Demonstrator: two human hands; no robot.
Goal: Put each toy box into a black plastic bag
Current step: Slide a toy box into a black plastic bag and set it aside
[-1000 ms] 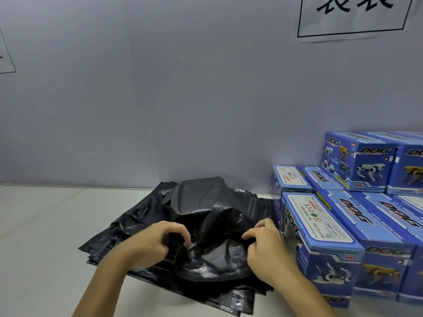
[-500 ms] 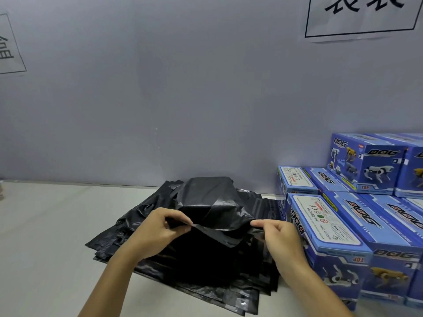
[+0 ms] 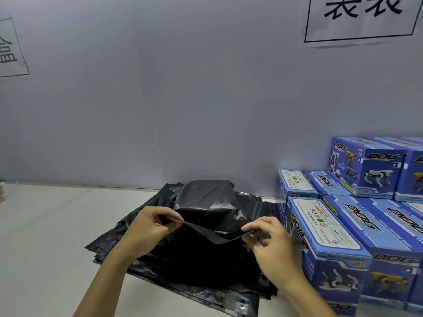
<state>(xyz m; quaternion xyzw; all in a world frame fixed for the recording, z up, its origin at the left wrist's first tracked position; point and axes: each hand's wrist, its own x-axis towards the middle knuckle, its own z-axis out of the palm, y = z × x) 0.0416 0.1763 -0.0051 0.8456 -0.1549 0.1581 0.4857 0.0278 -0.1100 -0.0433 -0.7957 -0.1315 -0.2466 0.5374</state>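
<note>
A black plastic bag [image 3: 206,202] bulges over a boxy shape at the middle of the table, lying on a stack of flat black bags [image 3: 183,282]. My left hand [image 3: 148,227] pinches the bag's open edge on the left. My right hand [image 3: 270,241] pinches the same edge on the right, and the flap is stretched and lifted between them. Whatever fills the bag is hidden by the plastic. Several blue toy boxes marked DOG [image 3: 332,243] stand stacked at the right, touching the bag pile.
A grey wall [image 3: 160,99] rises just behind the white table [image 3: 45,236]. Paper signs hang on the wall at upper right [image 3: 361,17] and at the left edge [image 3: 11,49]. A second tier of boxes [image 3: 370,168] sits at the far right.
Both hands have raised the bag's edge and pulled it taut between them. Their grip has shifted from bunched plastic to a fingertip pinch. The camera has tilted slightly.
</note>
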